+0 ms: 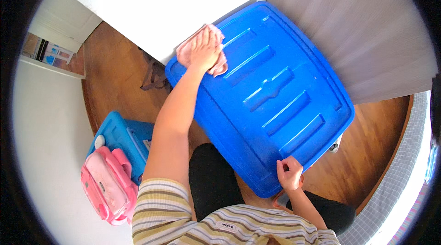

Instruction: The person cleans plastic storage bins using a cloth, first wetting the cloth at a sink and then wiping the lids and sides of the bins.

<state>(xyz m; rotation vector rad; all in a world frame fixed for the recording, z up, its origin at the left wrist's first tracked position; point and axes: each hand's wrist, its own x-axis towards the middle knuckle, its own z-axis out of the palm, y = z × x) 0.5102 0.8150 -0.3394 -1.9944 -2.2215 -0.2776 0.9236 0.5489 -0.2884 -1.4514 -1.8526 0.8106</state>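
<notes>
A large blue plastic storage-box lid point(237, 117) with several raised and sunken ribs lies tilted before me, its box mostly hidden beneath. My left hand point(206, 50) presses down on a folded pink cloth point(184, 50) near the lid's far left edge. The cloth bunches around the palm and fingers and touches the lid. At the near right corner, my right hand point(291, 173) rests against the lid's rim with its fingers curled. A gap shows between thumb and forefinger, with nothing visible in it. Whether the lower fingers grip the rim is hidden.
A pink backpack point(106, 184) leans on a lighter blue plastic box point(115, 131) at left. Behind the lid meet a white surface point(144, 0) and a wood-grain panel point(344, 21). A grey checked fabric edge point(396, 162) borders the wooden floor point(375, 131) at right.
</notes>
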